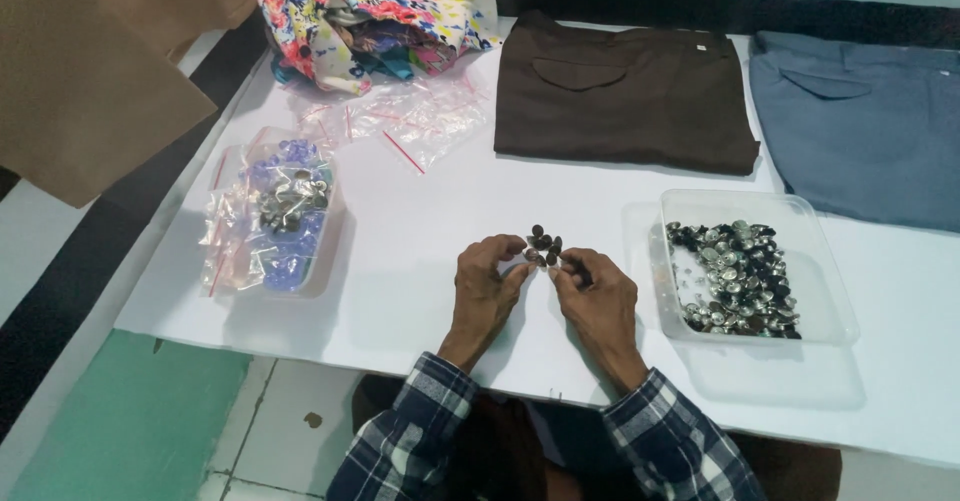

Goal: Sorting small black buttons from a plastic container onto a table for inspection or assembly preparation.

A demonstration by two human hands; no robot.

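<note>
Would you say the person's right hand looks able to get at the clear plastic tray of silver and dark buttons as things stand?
Probably yes. The clear plastic tray of silver and dark buttons sits open-topped just beside the right hand, with only bare white tabletop between. However, the fingers are pinching small dark buttons, so they aren't free.

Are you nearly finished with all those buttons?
Not nearly. A few small bags already hold buttons. Both hands, left and right, pinch dark buttons from a little pile. The clear tub still has plenty, and empty bags wait.
</note>
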